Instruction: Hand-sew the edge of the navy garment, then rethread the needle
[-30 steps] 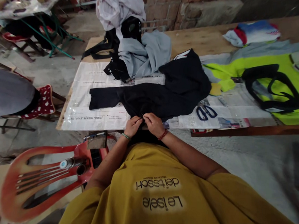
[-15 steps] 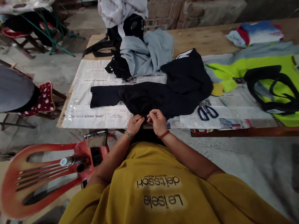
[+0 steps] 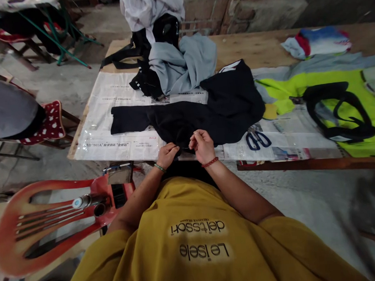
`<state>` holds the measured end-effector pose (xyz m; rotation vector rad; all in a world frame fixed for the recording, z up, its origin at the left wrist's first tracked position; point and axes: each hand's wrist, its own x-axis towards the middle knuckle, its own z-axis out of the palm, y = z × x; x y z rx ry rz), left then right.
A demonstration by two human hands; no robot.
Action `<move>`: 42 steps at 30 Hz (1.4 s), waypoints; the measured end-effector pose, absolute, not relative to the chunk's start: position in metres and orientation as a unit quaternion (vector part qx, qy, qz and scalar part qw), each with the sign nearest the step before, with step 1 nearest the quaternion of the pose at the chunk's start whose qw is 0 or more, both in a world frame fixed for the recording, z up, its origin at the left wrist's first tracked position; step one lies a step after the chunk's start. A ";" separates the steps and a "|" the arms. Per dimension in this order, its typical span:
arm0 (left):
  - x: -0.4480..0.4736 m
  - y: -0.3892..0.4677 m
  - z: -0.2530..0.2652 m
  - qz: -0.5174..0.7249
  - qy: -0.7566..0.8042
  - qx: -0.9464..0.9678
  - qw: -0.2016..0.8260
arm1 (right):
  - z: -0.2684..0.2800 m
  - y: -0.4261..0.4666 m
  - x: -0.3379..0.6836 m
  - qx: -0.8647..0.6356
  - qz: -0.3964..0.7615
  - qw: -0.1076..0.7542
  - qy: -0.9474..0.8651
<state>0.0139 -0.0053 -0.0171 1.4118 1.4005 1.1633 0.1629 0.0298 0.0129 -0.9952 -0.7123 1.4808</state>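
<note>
A dark navy garment (image 3: 201, 114) lies spread along the front of the table, one sleeve-like end (image 3: 130, 119) stretched to the left. At its near edge, my left hand (image 3: 167, 154) pinches the dark cloth. My right hand (image 3: 203, 147) is raised slightly to the right of it, thumb and fingertips pressed together. Whatever those right fingertips hold is too small to make out. Dark-handled scissors (image 3: 258, 140) rest on the newspaper to the right of the garment.
Newspaper (image 3: 110, 139) under clear plastic covers the table. Grey cloth (image 3: 185, 65) and a black bag strap (image 3: 120, 59) lie behind the garment. Yellow-green clothing (image 3: 334, 79) with a black band (image 3: 310, 102) is on the right. A red plastic chair (image 3: 46, 189) stands left; another person (image 3: 8, 108) sits beyond.
My right hand has moved up and to the right, away from my left hand. The left hand keeps its pinch at the garment's edge. The whole view has shifted slightly.
</note>
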 end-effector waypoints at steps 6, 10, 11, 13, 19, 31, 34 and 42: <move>0.012 -0.003 -0.017 0.449 0.551 0.559 0.427 | 0.030 0.018 0.153 -0.344 0.714 0.521 -0.318; 0.011 -0.003 -0.019 0.465 0.536 0.544 0.448 | 0.036 0.019 0.148 -0.301 0.736 0.475 -0.378; 0.011 -0.003 -0.019 0.467 0.532 0.545 0.449 | 0.036 0.020 0.148 -0.306 0.713 0.477 -0.413; 0.011 -0.002 -0.018 0.465 0.530 0.553 0.444 | 0.037 0.024 0.151 -0.331 0.617 0.497 -0.511; 0.011 -0.003 -0.014 0.454 0.550 0.547 0.438 | 0.032 0.040 0.174 -0.360 0.248 0.461 -0.772; -0.002 0.002 0.002 0.420 0.533 0.560 0.476 | 0.016 0.054 0.197 -0.458 0.279 0.482 -0.693; -0.008 0.002 0.003 0.413 0.545 0.523 0.509 | 0.018 0.056 0.201 -0.474 0.330 0.506 -0.641; -0.007 -0.002 -0.009 0.447 0.563 0.421 0.553 | 0.014 0.060 0.195 -0.457 0.433 0.575 -0.523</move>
